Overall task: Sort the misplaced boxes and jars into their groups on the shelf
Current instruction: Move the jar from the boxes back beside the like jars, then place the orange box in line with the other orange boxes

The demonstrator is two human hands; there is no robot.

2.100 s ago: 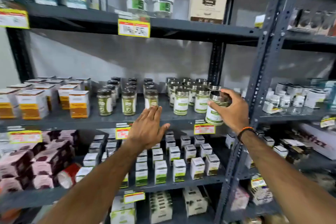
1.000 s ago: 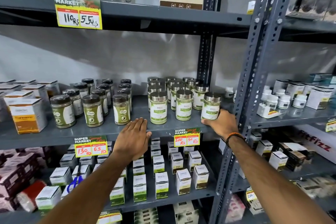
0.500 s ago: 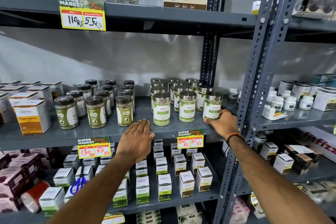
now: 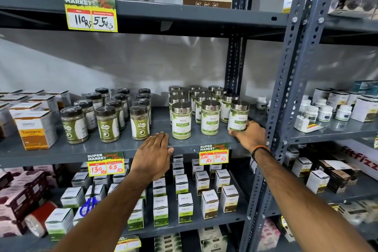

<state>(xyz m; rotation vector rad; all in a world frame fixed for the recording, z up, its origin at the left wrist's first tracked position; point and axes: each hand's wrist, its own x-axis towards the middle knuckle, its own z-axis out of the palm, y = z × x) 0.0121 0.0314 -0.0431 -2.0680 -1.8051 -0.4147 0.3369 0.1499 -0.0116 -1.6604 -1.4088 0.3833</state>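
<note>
A silver-lidded Moringa jar (image 4: 238, 116) is being set at the right end of the front row of its group on the middle shelf (image 4: 114, 145), upright, with its base on the shelf surface. The right hand (image 4: 248, 134) is being kept low around the jar's foot, fingers curled against its lower right side; whether the jar is truly being gripped or only steadied cannot be told. The left hand (image 4: 153, 153) is being laid flat and open on the shelf's front edge, nothing held in it, just before the dark-lidded jars (image 4: 106, 124). For the step to be done well, the jar is best being nudged until it is lined up with its two front-row neighbours (image 4: 196, 119), its label being turned outward as theirs are, and a small gap being left so the row is not knocked. The hand is best being drawn back low and straight, since the upright post (image 4: 290, 80) is standing just beside the wrist and tall jars are easily toppled. The turmeric boxes (image 4: 36, 127) at the left appear already grouped.
</note>
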